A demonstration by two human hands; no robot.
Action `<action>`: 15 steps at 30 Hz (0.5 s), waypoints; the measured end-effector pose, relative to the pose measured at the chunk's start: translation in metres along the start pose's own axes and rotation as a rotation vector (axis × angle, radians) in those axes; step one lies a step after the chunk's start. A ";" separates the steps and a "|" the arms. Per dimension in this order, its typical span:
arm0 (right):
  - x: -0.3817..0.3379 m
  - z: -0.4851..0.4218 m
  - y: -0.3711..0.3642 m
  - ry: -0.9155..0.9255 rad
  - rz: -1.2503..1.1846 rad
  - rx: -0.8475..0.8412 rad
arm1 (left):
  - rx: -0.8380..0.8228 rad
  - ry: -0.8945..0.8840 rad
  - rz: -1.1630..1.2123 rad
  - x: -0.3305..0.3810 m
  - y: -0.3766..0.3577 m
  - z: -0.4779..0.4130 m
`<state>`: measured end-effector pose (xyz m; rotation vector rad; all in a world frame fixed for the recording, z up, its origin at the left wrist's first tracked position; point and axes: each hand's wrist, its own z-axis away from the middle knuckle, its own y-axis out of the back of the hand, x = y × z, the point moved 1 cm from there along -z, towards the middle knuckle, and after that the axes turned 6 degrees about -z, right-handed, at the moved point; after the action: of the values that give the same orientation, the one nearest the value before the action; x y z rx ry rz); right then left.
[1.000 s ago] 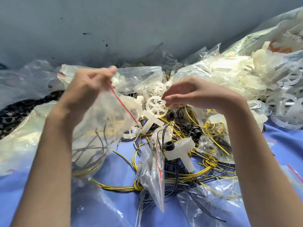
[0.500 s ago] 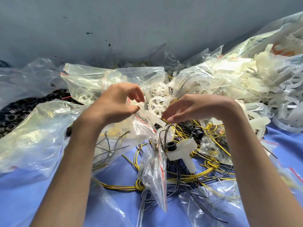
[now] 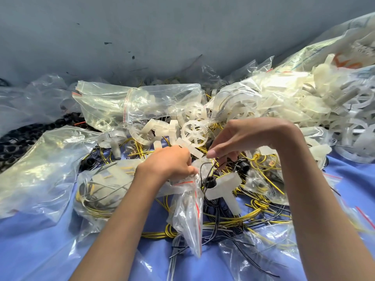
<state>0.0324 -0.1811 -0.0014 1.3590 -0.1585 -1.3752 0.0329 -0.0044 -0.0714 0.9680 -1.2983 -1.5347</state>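
Small-parts assembly or packing workshop, blue-covered bench [image 3: 30, 250] against a grey wall [image 3: 162, 37] — heaped zip bags [image 3: 140, 102] of white moulded plastic wheels [image 3: 194, 133], loose yellow and black wire harnesses [image 3: 261, 211], black rings [image 3: 18, 138] — bulk components, not household goods

Black rings [image 3: 20, 136] lie heaped at the left of the blue table [image 3: 30, 250]. Bags of white plastic parts [image 3: 294, 102] crowd the right

Bare blue cloth [image 3: 36, 254] front left passable; wire tangle [image 3: 253, 216], bag heap [image 3: 284, 102] block centre, right.
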 end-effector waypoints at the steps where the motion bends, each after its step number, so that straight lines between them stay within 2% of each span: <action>1: -0.001 0.000 0.000 0.004 -0.003 0.022 | 0.010 -0.011 0.020 0.000 -0.001 -0.001; 8: -0.001 0.000 0.004 0.056 0.042 0.154 | 0.174 -0.117 0.165 0.005 0.013 0.004; 11: -0.001 0.000 0.006 0.058 0.023 0.204 | 0.265 -0.180 0.372 0.008 0.028 0.010; 15: -0.002 0.002 0.007 0.060 0.030 0.234 | 0.478 -0.267 0.692 0.010 0.048 0.022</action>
<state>0.0339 -0.1831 0.0056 1.5832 -0.3065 -1.3195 0.0160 -0.0105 -0.0212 0.4936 -1.9873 -0.8443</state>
